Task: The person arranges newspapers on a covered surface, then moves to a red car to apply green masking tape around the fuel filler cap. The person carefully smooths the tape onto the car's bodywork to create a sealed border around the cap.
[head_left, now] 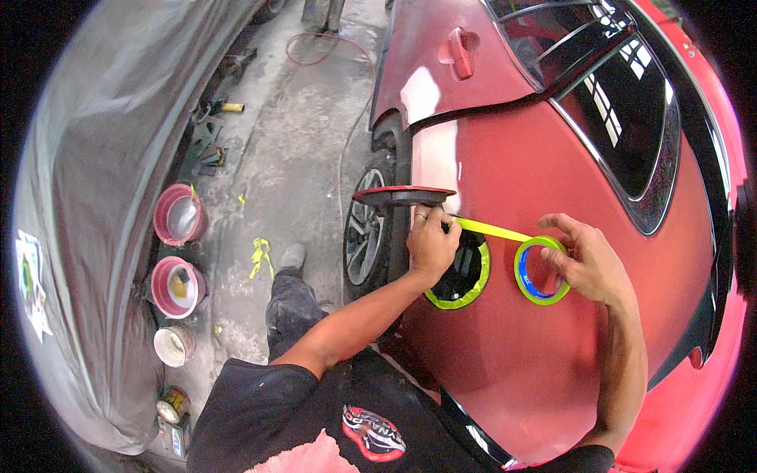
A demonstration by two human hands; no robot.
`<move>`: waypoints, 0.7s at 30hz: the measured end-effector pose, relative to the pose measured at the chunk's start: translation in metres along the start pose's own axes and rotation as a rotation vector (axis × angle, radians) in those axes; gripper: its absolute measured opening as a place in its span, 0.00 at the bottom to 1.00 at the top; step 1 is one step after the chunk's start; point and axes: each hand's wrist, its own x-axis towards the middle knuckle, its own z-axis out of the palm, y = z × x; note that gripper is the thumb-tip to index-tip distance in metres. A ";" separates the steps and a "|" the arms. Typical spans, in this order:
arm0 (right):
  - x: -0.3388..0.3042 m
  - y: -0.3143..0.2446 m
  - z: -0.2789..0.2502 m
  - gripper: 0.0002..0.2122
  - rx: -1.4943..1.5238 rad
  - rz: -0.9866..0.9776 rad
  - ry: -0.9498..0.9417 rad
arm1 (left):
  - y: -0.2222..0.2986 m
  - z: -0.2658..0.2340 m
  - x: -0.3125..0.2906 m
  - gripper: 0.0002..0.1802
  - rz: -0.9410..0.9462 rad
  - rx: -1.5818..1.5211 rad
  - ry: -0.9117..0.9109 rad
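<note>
With a pinch, my left hand (433,243) holds the free end of a bright yellow-green strip of masking tape (497,229) at the upper edge of a round fuel filler opening (461,277). Similar tape (478,290) lines the opening's right and lower rim; my hand hides its left part. The strip runs taut to a tape roll (542,270) with a blue core. My right hand (587,256) grips that roll, thumb inside the core. The fuel flap (405,195) stands swung out beside my left fingers. All this is on a red car's rear side panel (512,347).
A rear wheel (368,221) and a red door (461,59) with white patches lie ahead. On the left, two pink buckets (175,288), a white tub (173,345) and a can (173,404) stand beside a grey-covered vehicle (95,197). Crumpled tape (260,256) and a hose (344,150) lie on the floor.
</note>
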 end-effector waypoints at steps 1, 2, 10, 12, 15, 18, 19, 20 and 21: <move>0.002 0.002 0.000 0.17 0.005 -0.013 0.000 | 0.001 0.001 0.000 0.10 -0.032 -0.002 -0.003; 0.004 0.003 0.001 0.17 0.011 -0.026 0.000 | 0.002 0.002 -0.001 0.10 -0.064 -0.004 -0.005; 0.009 0.025 -0.001 0.15 0.017 -0.092 -0.002 | -0.003 0.002 -0.004 0.09 -0.027 0.022 -0.082; 0.011 0.028 -0.001 0.15 0.044 -0.075 -0.023 | -0.006 0.003 -0.002 0.08 0.019 0.037 -0.059; 0.005 0.019 -0.006 0.14 0.085 0.008 -0.014 | -0.001 0.003 -0.009 0.08 0.026 0.058 -0.065; 0.013 0.036 0.002 0.14 0.065 -0.112 0.020 | 0.001 0.005 -0.007 0.08 0.023 0.065 -0.075; 0.013 0.037 0.002 0.14 0.067 -0.130 0.022 | 0.002 0.007 -0.007 0.09 0.027 0.069 -0.073; 0.012 0.038 0.002 0.14 0.068 -0.147 0.024 | 0.002 0.009 -0.008 0.09 0.032 0.074 -0.071; 0.008 0.035 0.002 0.14 0.069 -0.112 0.003 | 0.001 0.011 -0.010 0.09 0.036 0.078 -0.070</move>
